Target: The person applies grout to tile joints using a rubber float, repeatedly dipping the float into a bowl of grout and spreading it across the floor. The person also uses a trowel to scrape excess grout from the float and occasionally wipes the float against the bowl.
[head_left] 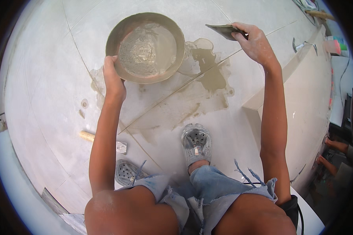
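My left hand grips the near left rim of a round basin, thumb over the edge. Wet grey mortar sits inside it, lumpy on the left and smoother on the right. The basin is tipped toward me. My right hand is raised to the right of the basin, closed on a thin, flat, dark scraper whose free end points left. Below and between the hands, a wet grey puddle spreads over the floor tiles and across a joint.
A tool with a wooden handle lies partly behind my left forearm. A raised tile edge runs along the right. Farther right are a small hammer-like tool, a pink container and another person's legs. My shoe stands near the puddle.
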### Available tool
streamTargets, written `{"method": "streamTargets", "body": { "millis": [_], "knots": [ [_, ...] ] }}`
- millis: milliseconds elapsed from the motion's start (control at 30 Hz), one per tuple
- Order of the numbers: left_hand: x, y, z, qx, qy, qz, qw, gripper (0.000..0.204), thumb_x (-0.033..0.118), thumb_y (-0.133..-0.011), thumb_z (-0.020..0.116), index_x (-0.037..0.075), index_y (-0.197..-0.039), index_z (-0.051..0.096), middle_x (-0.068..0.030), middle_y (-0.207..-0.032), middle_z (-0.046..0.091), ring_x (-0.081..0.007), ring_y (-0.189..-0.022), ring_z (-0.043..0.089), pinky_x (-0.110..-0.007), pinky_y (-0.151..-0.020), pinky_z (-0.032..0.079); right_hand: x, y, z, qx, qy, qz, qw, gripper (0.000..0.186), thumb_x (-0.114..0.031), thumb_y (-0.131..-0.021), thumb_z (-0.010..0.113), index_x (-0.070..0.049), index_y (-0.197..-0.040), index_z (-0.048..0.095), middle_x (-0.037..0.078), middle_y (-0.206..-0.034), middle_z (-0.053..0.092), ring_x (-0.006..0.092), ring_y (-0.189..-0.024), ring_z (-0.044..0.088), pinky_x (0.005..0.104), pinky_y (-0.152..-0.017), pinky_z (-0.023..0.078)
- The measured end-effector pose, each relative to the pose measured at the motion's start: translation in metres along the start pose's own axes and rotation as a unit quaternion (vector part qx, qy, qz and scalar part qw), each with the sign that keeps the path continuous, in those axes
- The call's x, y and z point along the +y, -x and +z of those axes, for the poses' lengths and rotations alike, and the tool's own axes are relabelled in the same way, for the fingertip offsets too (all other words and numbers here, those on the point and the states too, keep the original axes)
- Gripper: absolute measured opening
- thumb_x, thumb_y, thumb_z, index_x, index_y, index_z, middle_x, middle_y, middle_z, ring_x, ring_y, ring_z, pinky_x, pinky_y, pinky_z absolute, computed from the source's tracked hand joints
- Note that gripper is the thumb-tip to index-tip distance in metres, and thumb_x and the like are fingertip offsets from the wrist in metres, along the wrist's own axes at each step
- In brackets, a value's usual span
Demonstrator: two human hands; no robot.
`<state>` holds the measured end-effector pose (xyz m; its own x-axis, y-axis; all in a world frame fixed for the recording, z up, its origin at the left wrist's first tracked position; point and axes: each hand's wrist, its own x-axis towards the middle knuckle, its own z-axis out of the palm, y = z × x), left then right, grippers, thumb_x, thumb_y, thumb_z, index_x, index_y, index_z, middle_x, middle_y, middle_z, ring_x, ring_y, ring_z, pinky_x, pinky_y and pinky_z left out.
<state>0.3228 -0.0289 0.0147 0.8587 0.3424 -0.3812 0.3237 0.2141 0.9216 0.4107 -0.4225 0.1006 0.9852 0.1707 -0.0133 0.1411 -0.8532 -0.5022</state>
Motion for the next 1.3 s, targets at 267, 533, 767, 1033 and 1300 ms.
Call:
{"method": "streamTargets", "body": {
  "millis": [267,533,767,1033,1300],
  "knots": [
    [-0.046,0.066,-0.108,0.118,0.143,-0.018,0.982,0.04,0.041,-0.105,0.051,0.007,-0.125,0.06,-0.006,-0.127,0.062,-0.0198,-0.123,0.055,-0.038,-0.109,0.042,-0.052,-0.059,0.098,-0.122,0.144,-0.163,0.968,0.032,-0.001,-0.098,0.057,-0.014,-0.117,0.079,0.012,-0.113,0.076,0.035,-0.113,0.07,0.0474,-0.099,0.055],
    [-0.083,0.092,-0.132,0.167,0.141,-0.048,0.975,0.041,0.041,-0.105,0.05,0.007,-0.126,0.059,-0.0068,-0.128,0.063,-0.0216,-0.124,0.058,-0.039,-0.108,0.044,-0.042,-0.026,0.099,-0.152,0.191,-0.179,0.953,0.036,0.001,-0.096,0.056,-0.017,-0.116,0.079,0.008,-0.114,0.075,0.0313,-0.116,0.068,0.0452,-0.103,0.053],
    [-0.111,0.093,-0.136,0.156,0.133,-0.074,0.976,0.04,0.041,-0.107,0.048,0.007,-0.126,0.059,-0.0071,-0.127,0.064,-0.0217,-0.122,0.059,-0.039,-0.108,0.045,-0.025,0.021,0.07,-0.182,0.216,-0.129,0.951,0.038,0.003,-0.096,0.055,-0.018,-0.117,0.078,0.005,-0.113,0.074,0.0292,-0.113,0.067,0.0427,-0.103,0.052],
    [-0.128,0.075,-0.159,0.164,0.032,-0.033,0.985,0.047,0.041,-0.109,0.048,0.001,-0.131,0.059,-0.0102,-0.128,0.063,-0.0231,-0.123,0.057,-0.038,-0.111,0.042,-0.021,-0.001,0.063,-0.107,0.145,-0.106,0.978,0.039,0.002,-0.097,0.055,-0.017,-0.122,0.078,0.005,-0.119,0.075,0.0295,-0.116,0.067,0.0426,-0.104,0.052],
    [-0.117,0.078,-0.167,0.067,-0.145,0.047,0.986,0.051,0.021,-0.101,0.041,-0.006,-0.142,0.056,-0.017,-0.136,0.062,-0.0281,-0.129,0.055,-0.04,-0.113,0.04,-0.009,0.019,0.08,-0.134,0.2,-0.119,0.963,0.039,0.002,-0.096,0.057,-0.018,-0.12,0.08,0.003,-0.121,0.075,0.0258,-0.121,0.066,0.0411,-0.105,0.05]
  ]
}}
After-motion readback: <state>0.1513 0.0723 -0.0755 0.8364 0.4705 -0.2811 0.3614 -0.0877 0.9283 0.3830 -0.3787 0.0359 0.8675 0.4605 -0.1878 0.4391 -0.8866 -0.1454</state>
